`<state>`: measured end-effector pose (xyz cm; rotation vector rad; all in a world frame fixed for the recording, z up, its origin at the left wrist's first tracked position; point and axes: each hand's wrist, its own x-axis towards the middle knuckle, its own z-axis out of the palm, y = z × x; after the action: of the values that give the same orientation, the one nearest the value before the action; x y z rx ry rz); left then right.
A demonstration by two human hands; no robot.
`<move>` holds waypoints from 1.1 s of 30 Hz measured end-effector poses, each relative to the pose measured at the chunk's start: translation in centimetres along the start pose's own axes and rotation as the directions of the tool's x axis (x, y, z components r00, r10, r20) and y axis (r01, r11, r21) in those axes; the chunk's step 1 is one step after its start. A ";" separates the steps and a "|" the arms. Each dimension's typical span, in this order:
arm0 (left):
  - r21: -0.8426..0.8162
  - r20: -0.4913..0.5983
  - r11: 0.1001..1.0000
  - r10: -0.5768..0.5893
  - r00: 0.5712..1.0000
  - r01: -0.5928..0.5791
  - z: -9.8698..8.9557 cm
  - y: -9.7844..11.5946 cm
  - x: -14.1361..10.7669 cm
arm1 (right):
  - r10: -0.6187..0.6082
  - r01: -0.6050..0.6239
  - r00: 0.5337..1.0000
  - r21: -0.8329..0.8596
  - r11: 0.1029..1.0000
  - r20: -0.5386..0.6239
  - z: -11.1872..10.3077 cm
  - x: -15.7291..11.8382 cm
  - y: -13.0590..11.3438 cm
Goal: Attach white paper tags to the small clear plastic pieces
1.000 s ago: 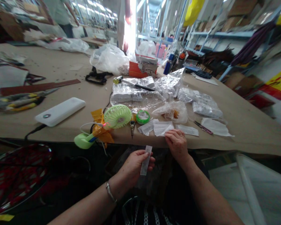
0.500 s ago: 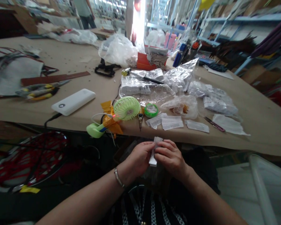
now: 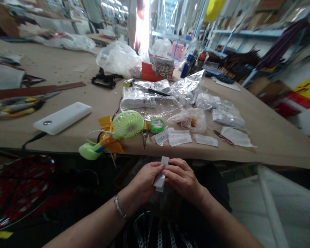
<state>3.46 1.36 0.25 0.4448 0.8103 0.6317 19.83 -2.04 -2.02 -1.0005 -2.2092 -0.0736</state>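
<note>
Between my two hands, just in front of the table edge, are narrow white paper labels (image 3: 159, 182). My left hand (image 3: 146, 179) pinches them from the left, thumb on top. From the right, the bent fingers of my right hand (image 3: 182, 177) close on the same labels. The lower ends are fanned slightly apart. Ahead on the table lie several printed labels in loose stacks, one pile of labels (image 3: 180, 137) in the middle and another label stack (image 3: 205, 140) to its right. A round green tub (image 3: 156, 125) with white contents stands beside them.
A green fan (image 3: 129, 124) leans over the front edge, with a small screwdriver-like tool (image 3: 144, 135) beside it. A white power bank (image 3: 63, 117) lies left. Behind are a hammer (image 3: 147, 88), plastic-wrapped packs (image 3: 228, 115) and pliers (image 3: 23, 106). A pink-handled cutter (image 3: 223, 137) lies right.
The view has turned a little to the right, so the table things sit further left. The labels in my hands are now spread apart at the lower end.
</note>
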 end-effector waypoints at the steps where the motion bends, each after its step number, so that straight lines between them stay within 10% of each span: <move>1: 0.019 -0.019 1.000 -0.010 1.000 0.010 0.0 0.1 0.0 | 0.057 -0.058 0.998 -0.050 0.997 -0.029 -0.6 -0.3 0.8; 6: 0.094 -0.092 0.994 -0.054 0.994 0.062 0.0 0.2 0.1 | 0.410 -0.467 0.884 -0.446 0.763 -0.224 -3.7 -2.7 6.1; 10: 0.095 -0.096 0.992 -0.076 0.993 0.085 -0.1 -0.1 0.3 | 0.444 -0.439 0.883 -0.604 0.665 -0.153 -4.3 -4.3 8.1; 33: 0.131 -0.137 0.986 -0.082 0.987 0.100 -0.3 0.0 -0.2 | 0.377 -0.468 0.877 -0.350 0.812 -0.298 -5.4 -4.7 8.5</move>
<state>3.13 1.27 0.16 0.4926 0.9981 0.5258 30.83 -0.79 -2.77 -1.6240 -1.7543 -0.4404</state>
